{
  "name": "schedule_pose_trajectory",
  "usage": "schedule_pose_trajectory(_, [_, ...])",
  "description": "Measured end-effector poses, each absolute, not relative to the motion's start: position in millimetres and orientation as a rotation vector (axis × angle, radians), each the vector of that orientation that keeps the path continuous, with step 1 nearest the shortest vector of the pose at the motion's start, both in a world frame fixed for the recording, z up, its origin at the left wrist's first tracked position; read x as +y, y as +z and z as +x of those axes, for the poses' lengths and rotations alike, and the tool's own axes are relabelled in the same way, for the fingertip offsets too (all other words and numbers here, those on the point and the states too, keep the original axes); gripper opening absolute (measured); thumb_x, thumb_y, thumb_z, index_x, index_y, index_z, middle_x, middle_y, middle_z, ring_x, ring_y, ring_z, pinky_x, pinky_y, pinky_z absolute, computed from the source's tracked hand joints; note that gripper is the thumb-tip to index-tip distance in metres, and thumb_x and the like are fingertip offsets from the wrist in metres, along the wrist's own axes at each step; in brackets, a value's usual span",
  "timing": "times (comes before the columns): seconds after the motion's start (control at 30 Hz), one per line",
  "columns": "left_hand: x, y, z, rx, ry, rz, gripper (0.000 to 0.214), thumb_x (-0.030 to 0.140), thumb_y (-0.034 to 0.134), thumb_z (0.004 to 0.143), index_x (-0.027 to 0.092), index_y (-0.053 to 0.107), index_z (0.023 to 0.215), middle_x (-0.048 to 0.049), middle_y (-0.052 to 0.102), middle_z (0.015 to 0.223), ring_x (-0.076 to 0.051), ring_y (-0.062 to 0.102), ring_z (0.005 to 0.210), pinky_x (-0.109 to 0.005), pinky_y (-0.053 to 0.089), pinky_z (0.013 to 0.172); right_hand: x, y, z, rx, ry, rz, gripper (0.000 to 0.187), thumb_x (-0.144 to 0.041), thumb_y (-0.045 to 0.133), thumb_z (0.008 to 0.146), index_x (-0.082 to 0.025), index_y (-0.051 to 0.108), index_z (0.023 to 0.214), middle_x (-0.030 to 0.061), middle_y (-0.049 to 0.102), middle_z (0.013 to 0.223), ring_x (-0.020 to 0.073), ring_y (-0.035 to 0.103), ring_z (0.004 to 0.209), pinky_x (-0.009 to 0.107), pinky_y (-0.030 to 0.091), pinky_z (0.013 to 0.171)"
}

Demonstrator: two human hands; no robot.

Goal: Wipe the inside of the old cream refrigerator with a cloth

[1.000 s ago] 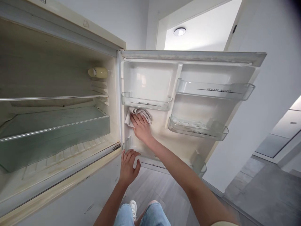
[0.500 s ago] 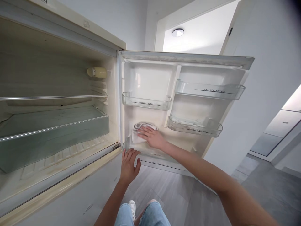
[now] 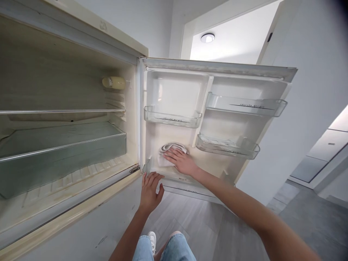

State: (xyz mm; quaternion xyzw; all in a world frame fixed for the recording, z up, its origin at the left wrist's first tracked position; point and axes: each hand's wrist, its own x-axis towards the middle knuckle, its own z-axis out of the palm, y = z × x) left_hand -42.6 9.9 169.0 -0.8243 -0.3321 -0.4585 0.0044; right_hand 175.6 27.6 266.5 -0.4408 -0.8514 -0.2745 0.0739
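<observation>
Your right hand (image 3: 182, 162) lies flat, fingers extended, over the cloth (image 3: 162, 160), which projects up and left. Your left hand (image 3: 150, 190), loosely curled, sits lower left, gripping nothing visible.

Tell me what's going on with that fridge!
A person's right hand is pressing a cloth against the inside of the open fridge door. The cloth is below the upper-left door bin and above the bottom door bin. The left hand is near the left end of that bottom bin, with no cloth in it.
</observation>
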Motion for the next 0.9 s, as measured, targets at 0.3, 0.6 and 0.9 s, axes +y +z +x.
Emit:
schedule_pose_trajectory(0.3, [10,168,-39,-1.025,-1.451,-2.562,0.034,0.015,0.046,0.083,0.025,0.054,0.114,-0.0053,0.067,0.109,-0.024,0.053,0.117,-0.054,0.024,0.112,26,293,156,-2.221,-0.803,-1.47,0.063,-0.018,0.047,0.085,-0.018,0.031,0.146,0.0065,0.025,0.155,0.0276,0.016,0.143,0.048,0.018,0.116])
schedule_pose_trajectory(0.6, [9,169,-41,-1.051,-1.436,-2.56,0.033,0.014,0.046,0.083,0.025,0.053,0.114,-0.0034,0.067,0.11,-0.022,0.051,0.118,-0.052,0.022,0.114,54,306,127,-2.058,-0.851,-1.469,0.07,-0.023,0.049,0.086,-0.02,0.02,0.15,0.0051,0.021,0.156,0.0278,0.007,0.145,0.049,0.01,0.117])
schedule_pose_trajectory(0.9, [9,170,-43,-1.036,-1.397,-2.592,0.034,0.014,0.044,0.084,0.025,0.053,0.115,-0.0041,0.066,0.112,-0.022,0.052,0.118,-0.052,0.022,0.114,56,239,145,-2.726,-0.799,-1.215,0.054,-0.014,0.037,0.089,-0.021,0.038,0.142,0.0008,0.032,0.152,0.0165,0.019,0.143,0.036,0.039,0.102])
